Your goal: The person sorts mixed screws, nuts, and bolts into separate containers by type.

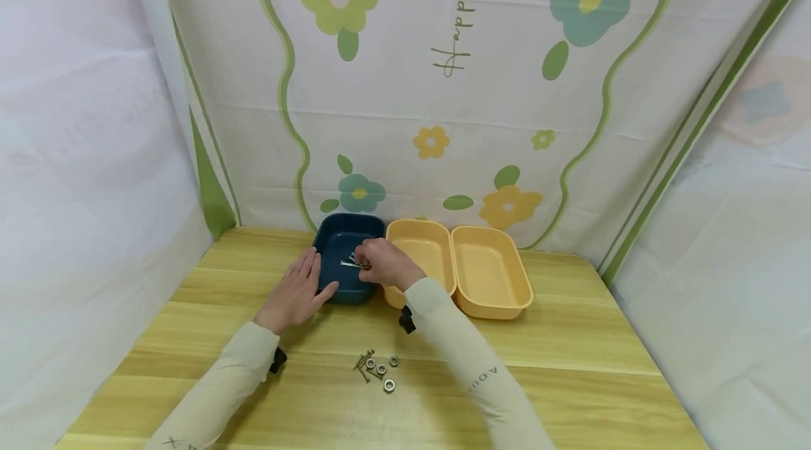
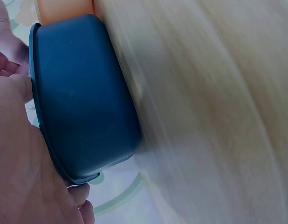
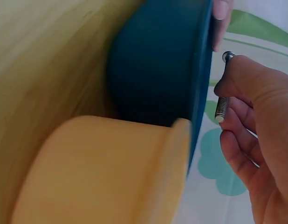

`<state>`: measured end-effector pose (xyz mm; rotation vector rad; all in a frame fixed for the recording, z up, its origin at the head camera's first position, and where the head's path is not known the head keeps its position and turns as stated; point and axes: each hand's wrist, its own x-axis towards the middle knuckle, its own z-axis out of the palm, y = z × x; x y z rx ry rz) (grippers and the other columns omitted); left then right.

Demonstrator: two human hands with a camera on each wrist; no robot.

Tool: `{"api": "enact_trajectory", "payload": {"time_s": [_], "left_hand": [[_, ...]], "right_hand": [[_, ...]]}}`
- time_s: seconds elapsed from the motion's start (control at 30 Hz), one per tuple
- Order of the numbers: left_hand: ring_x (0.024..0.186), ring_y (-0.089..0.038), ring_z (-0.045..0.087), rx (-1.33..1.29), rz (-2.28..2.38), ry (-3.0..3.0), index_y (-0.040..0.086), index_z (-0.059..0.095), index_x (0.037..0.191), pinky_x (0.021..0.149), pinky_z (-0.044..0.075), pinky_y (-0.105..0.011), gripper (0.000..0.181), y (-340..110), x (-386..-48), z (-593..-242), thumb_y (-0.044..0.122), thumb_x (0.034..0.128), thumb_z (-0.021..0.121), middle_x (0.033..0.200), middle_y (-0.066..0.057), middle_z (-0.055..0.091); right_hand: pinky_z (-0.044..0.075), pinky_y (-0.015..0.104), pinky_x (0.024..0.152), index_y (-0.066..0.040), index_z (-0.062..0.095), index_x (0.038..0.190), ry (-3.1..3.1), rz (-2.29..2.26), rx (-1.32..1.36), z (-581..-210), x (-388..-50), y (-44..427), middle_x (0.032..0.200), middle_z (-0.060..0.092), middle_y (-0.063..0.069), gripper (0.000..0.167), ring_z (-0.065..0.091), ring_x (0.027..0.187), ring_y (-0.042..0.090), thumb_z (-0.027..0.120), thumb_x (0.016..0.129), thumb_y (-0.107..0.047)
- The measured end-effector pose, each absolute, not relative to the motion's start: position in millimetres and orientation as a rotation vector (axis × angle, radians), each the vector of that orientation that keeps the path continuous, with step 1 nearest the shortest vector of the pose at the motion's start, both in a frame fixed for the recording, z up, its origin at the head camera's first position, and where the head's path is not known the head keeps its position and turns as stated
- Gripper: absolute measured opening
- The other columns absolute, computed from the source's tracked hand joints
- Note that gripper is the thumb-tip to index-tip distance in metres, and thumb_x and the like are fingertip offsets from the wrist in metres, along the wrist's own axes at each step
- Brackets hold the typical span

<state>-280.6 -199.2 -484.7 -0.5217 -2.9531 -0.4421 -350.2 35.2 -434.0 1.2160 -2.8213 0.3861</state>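
Note:
My right hand is over the dark blue bin and pinches a metal bolt between thumb and fingers. The right wrist view shows its round head and threaded end sticking out on either side of the thumb. In the head view, another small metal piece shows beside the held bolt, too small to tell its kind. My left hand rests against the left side of the blue bin, fingers spread along the rim and thumb at the front corner. Seen from the left wrist, that hand lies along the rim.
Two yellow bins stand in a row to the right of the blue one. Several loose bolts and nuts lie on the wooden table in front. A flowered cloth hangs behind the bins.

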Motion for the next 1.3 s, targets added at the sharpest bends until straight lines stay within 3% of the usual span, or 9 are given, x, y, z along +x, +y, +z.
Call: {"api": "enact_trajectory", "payload": {"time_s": [0.13, 0.4, 0.67, 1.03, 1.3], "left_hand": [[0.161, -0.049, 0.019, -0.524, -0.435, -2.957, -0.016, 0.025, 0.159, 0.13, 0.022, -0.062, 0.086, -199.1, -281.4, -485.0, 0.052, 0.1104, 0.045, 0.171, -0.034, 0.02], [0.161, -0.05, 0.017, -0.528, -0.481, -2.942, -0.016, 0.023, 0.16, 0.129, 0.021, -0.064, 0.086, -199.5, -283.1, -486.0, 0.052, 0.1104, 0.044, 0.171, -0.034, 0.018], [0.161, -0.05, 0.016, -0.536, -0.493, -2.95, -0.016, 0.022, 0.16, 0.129, 0.02, -0.065, 0.091, -200.7, -283.1, -487.3, 0.058, 0.1099, 0.038, 0.171, -0.035, 0.017], [0.161, -0.05, 0.015, -0.528, -0.493, -2.964, -0.015, 0.021, 0.16, 0.13, 0.019, -0.064, 0.088, -202.3, -281.3, -487.5, 0.054, 0.1104, 0.042, 0.172, -0.033, 0.015], [0.161, -0.05, 0.014, -0.529, -0.503, -2.96, -0.015, 0.021, 0.16, 0.13, 0.019, -0.064, 0.088, -202.4, -282.0, -486.6, 0.053, 0.1104, 0.043, 0.172, -0.033, 0.015]], "right_hand": [[0.057, 0.02, 0.083, -0.01, 0.077, 0.113, -2.826, 0.396, 1.184, -443.1, -352.1, 33.7, 0.105, 0.071, 0.002, 0.018, 0.061, 0.088, 0.013, 0.076, 0.096, -0.015], [0.06, 0.032, 0.097, -0.005, 0.071, 0.132, -2.804, 0.466, 1.151, -436.3, -348.8, 42.9, 0.126, 0.072, 0.012, 0.035, 0.071, 0.111, 0.026, 0.073, 0.101, -0.02], [0.059, 0.034, 0.101, -0.004, 0.07, 0.132, -2.771, 0.464, 1.17, -418.9, -340.5, 65.2, 0.129, 0.073, 0.012, 0.035, 0.072, 0.116, 0.026, 0.073, 0.101, -0.02], [0.058, 0.043, 0.104, 0.0, 0.068, 0.134, -2.716, 0.374, 1.198, -400.9, -326.6, 110.2, 0.132, 0.072, 0.016, 0.04, 0.069, 0.122, 0.031, 0.072, 0.101, -0.022], [0.059, 0.042, 0.103, 0.001, 0.066, 0.137, -2.704, 0.213, 1.133, -391.3, -303.6, 148.8, 0.133, 0.071, 0.017, 0.045, 0.069, 0.121, 0.031, 0.068, 0.104, -0.03]]}}
